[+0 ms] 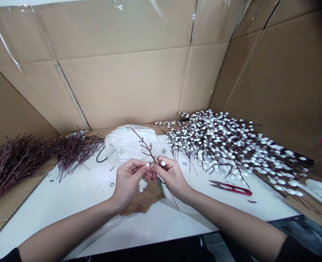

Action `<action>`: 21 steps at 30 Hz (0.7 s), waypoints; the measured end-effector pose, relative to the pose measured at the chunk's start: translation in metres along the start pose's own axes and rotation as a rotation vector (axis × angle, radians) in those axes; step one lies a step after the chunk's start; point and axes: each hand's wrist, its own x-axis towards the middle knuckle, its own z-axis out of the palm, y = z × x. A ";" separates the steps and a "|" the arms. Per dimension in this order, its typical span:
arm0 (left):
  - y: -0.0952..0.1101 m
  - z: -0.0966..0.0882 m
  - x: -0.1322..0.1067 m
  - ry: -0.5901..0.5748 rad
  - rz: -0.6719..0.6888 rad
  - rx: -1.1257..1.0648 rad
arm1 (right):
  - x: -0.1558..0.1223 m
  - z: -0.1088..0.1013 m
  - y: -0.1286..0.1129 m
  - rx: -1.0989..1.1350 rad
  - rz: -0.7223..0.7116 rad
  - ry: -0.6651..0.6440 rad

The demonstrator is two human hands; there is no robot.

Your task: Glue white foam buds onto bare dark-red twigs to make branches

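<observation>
Both hands meet above the middle of the white table. My right hand point(173, 178) is closed on a brown artificial twig point(147, 145), whose bare forked tip points up and left and whose thin stem hangs below. One white ball point(163, 163) shows against the right fingers. My left hand point(129, 182) pinches a small white foam ball point(147, 165) against the twig's side; the exact contact is hidden by the fingertips. Beneath the hands lies a brown cardboard piece point(141, 200) with a white lump point(142, 185) on it.
Behind the hands sits a clear bag of white balls point(128, 149). Bare twig bundles point(19, 160) lie at left. White-balled branches point(218, 142) spread across the right, with red-handled thread snips point(232, 187) in front. Cardboard walls point(122, 83) enclose the table point(90, 203).
</observation>
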 end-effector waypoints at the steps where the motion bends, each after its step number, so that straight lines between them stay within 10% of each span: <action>1: 0.000 0.000 0.000 -0.006 -0.008 -0.006 | -0.001 0.000 0.000 -0.014 -0.008 0.007; 21: 0.001 -0.001 -0.002 -0.023 -0.026 -0.073 | -0.004 0.001 -0.001 -0.059 -0.040 -0.016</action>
